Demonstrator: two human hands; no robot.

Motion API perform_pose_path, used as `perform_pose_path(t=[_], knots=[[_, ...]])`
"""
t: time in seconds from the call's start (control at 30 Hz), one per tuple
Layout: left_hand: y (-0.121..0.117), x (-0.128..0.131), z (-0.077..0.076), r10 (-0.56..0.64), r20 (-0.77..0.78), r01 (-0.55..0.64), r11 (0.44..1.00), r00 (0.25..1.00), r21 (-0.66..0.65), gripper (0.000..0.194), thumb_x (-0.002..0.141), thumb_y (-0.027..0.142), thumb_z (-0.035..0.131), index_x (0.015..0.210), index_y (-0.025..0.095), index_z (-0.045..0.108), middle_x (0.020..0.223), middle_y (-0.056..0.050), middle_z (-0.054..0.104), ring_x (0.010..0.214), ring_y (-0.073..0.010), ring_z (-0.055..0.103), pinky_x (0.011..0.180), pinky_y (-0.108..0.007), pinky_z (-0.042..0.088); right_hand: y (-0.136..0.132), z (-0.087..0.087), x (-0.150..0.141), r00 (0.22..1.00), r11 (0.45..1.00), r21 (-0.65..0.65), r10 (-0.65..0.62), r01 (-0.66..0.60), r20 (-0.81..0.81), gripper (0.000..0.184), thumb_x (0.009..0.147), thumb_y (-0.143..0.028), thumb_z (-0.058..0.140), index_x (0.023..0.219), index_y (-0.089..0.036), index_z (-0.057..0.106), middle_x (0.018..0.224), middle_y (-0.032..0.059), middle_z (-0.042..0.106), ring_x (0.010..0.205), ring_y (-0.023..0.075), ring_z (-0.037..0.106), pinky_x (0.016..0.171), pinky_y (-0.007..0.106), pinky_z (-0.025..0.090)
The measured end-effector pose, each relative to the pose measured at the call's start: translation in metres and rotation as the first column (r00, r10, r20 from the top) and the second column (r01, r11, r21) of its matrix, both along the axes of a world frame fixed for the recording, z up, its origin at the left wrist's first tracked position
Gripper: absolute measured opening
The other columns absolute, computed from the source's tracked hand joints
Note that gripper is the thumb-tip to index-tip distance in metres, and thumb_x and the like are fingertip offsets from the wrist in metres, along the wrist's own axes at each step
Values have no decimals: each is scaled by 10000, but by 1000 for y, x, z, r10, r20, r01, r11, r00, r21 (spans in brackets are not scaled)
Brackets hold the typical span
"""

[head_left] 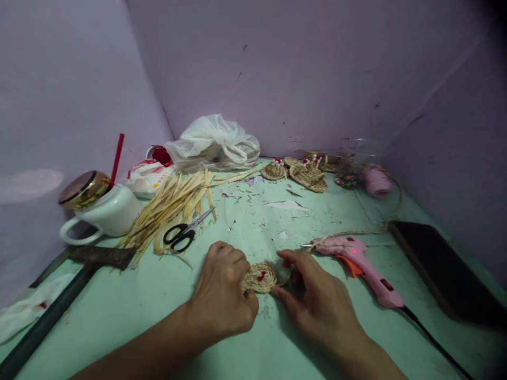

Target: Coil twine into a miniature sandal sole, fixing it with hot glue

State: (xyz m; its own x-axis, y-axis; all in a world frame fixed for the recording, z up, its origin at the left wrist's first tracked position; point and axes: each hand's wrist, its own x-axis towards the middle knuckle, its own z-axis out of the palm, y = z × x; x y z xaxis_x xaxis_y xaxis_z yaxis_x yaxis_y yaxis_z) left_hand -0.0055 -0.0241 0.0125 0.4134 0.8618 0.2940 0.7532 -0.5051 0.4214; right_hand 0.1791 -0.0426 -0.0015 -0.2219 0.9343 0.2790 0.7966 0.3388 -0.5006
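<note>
A flat coil of braided straw cord [266, 274] with a small red mark near its middle lies on the green table between my hands. My left hand [225, 287] is closed over the coil's left side, thumb and fingers gripping its edge. At the right edge, my right hand [312, 295] pinches the loose cord between thumb and fingers. That cord seems to run behind the right hand, past the pink glue gun [356, 250] and on to the back right. The glue gun lies on its side with a red light lit.
Scissors [184, 232] and straw strips [170, 206] lie left of centre. A hammer-like tool [99, 258] and white mug [114, 211] are at far left. Finished-looking woven pieces [307, 174], pink thread [376, 182] and a plastic bag [217, 142] stand behind. A phone [443, 269] lies right.
</note>
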Motion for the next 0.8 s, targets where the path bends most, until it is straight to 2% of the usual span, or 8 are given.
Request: perform_pose_path(t=[0.23, 0.5, 0.6, 0.67, 0.73, 0.8], knots=[[0, 2, 1, 12, 10, -12, 1000, 1000, 1, 87, 524, 134, 533, 595, 177, 556, 639, -45, 575, 693, -215, 527, 810, -455, 397, 0, -2, -2, 1000, 1000, -13, -21, 21, 12, 429, 740, -210, 616, 1137, -226, 456, 785, 14, 597, 631, 190, 586, 511, 284, 424], [-2, 2, -2, 27, 10, -27, 1000, 1000, 13, 98, 519, 134, 532, 608, 171, 553, 655, -54, 578, 703, -219, 525, 801, -451, 402, -1, -2, -2, 1000, 1000, -9, -4, 4, 12, 445, 742, -186, 623, 1150, -223, 448, 831, 38, 626, 659, 204, 604, 519, 305, 455], [-1, 0, -3, 27, 13, -27, 1000, 1000, 14, 153, 517, 137, 537, 663, 171, 568, 684, -56, 589, 721, -228, 539, 819, -463, 397, -2, 4, -3, 998, 997, 44, 60, -60, -1, 399, 768, -188, 600, 1145, -212, 474, 865, 49, 640, 674, 197, 608, 530, 300, 463], [2, -3, -3, 24, 45, -27, 998, 999, 64, 185, 531, 142, 547, 711, 171, 577, 712, -55, 603, 735, -230, 555, 853, -477, 382, 0, 13, 2, 996, 987, 142, 83, -78, -32, 315, 784, -228, 604, 1089, -210, 528, 876, 52, 653, 667, 182, 608, 546, 293, 471], [6, -8, -2, 43, 89, -56, 985, 995, 160, 192, 566, 150, 563, 755, 170, 580, 753, -59, 620, 756, -233, 571, 883, -488, 368, 4, 25, 17, 996, 966, 257, 12, 11, -84, 192, 788, -283, 617, 968, -220, 594, 837, 42, 669, 647, 171, 607, 565, 288, 474], [11, -11, 0, 82, 121, -112, 958, 989, 264, 193, 606, 153, 578, 798, 167, 579, 787, -65, 632, 775, -234, 579, 896, -497, 361, 9, 35, 45, 980, 940, 289, -151, 182, -126, 92, 794, -319, 607, 826, -238, 634, 754, 27, 674, 620, 176, 609, 564, 292, 461]])
